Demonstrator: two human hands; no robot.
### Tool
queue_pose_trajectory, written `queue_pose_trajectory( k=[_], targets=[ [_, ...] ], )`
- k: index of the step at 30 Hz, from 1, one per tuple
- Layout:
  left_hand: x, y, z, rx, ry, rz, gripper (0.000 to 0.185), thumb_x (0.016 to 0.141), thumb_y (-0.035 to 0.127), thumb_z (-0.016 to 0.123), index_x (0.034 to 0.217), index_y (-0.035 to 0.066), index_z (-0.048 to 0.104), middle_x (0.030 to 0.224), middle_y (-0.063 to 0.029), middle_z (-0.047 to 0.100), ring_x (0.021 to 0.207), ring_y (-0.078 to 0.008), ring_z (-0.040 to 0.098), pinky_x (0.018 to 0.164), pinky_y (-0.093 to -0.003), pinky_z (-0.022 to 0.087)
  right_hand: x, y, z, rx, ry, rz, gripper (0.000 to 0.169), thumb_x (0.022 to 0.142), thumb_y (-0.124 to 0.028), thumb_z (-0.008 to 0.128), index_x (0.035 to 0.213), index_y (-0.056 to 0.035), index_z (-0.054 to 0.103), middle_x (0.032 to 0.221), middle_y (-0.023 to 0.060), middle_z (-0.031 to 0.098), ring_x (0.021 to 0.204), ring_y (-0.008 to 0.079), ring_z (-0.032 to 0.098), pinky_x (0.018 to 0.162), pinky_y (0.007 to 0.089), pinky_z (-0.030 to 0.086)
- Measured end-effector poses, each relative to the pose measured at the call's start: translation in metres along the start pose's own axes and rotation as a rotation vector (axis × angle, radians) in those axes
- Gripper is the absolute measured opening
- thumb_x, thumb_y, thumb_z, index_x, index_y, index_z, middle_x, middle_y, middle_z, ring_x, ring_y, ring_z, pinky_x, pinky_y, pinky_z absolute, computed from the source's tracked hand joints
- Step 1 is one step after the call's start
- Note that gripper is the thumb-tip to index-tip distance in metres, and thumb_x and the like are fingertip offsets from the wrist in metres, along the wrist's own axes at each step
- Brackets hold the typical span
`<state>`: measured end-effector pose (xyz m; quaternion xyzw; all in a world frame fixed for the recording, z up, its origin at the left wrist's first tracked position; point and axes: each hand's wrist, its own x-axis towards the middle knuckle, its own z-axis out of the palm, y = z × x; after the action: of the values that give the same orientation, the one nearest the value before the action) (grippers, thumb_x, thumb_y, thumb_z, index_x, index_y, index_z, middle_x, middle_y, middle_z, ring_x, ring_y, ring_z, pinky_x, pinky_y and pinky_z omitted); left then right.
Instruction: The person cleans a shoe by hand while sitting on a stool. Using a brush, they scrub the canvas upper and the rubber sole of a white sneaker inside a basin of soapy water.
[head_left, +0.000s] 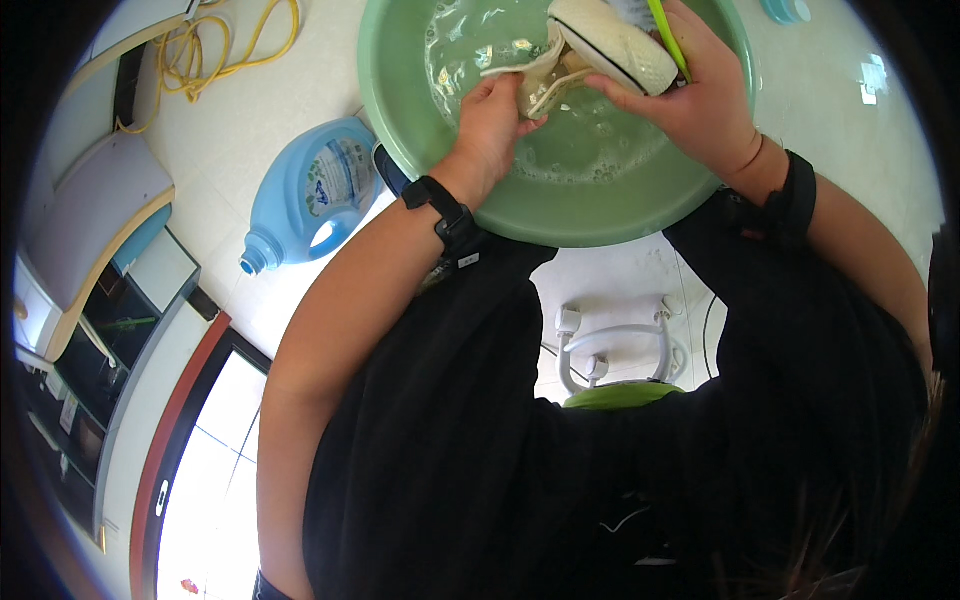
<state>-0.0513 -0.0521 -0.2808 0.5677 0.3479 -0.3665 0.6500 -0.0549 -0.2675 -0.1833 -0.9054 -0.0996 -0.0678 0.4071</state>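
A cream shoe (611, 43) is held tilted over a round green plastic basin (600, 225) of soapy water. Its textured sole faces upward and to the right. My left hand (489, 124) pinches the shoe's loose fabric edge near the water. With the thumb on the shoe's side, my right hand (705, 97) grips the shoe. Against the same palm lies a scrubbing brush (670, 41) with a bright green handle and pale bristles. The fingers under the shoe are hidden, and the brush runs out at the top of the view.
An uncapped blue detergent jug (289, 176) lies on its side on the tiled floor, left of the basin. Behind it is a coiled yellow hose (191, 56). A white-framed stool (619, 330) shows between my legs. Shelving (97, 300) stands along the left; a light-blue object (786, 9) is at upper right.
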Motion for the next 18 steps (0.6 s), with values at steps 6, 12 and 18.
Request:
queue_pose_trajectory(
  k=[6, 12, 18],
  targets=[
    [0.007, -0.010, -0.007, -0.023, -0.103, 0.131, 0.028, 0.098, 0.012, 0.052, 0.123, -0.001, 0.057, 0.115, -0.0113, 0.064, 0.097, -0.0206, 0.064, 0.083, -0.0321, 0.056, -0.004, 0.002, 0.004, 0.056, -0.032, -0.058, 0.037, 0.069, -0.020, 0.086, 0.094, -0.0037, 0.064, 0.088, 0.0141, 0.057, 0.079, 0.0337, 0.059, 0.068, 0.0387, 0.049],
    [0.010, -0.013, -0.008, 0.045, -0.071, 0.074, 0.026, 0.096, 0.008, 0.050, 0.120, -0.003, 0.057, 0.114, -0.0114, 0.064, 0.097, -0.0199, 0.064, 0.081, -0.0320, 0.055, -0.004, -0.001, 0.005, 0.016, -0.030, -0.060, 0.033, 0.070, -0.019, 0.085, 0.090, -0.0042, 0.064, 0.085, 0.0141, 0.055, 0.076, 0.0331, 0.058, 0.066, 0.0385, 0.049],
    [0.003, -0.006, -0.002, -0.024, -0.084, 0.018, 0.021, 0.099, 0.012, 0.051, 0.116, 0.002, 0.059, 0.115, -0.0084, 0.063, 0.102, -0.0199, 0.060, 0.088, -0.0368, 0.054, -0.004, -0.003, 0.004, 0.020, -0.006, -0.076, 0.033, 0.069, -0.019, 0.086, 0.089, -0.0040, 0.064, 0.085, 0.0135, 0.055, 0.076, 0.0325, 0.058, 0.066, 0.0381, 0.048]
  ],
)
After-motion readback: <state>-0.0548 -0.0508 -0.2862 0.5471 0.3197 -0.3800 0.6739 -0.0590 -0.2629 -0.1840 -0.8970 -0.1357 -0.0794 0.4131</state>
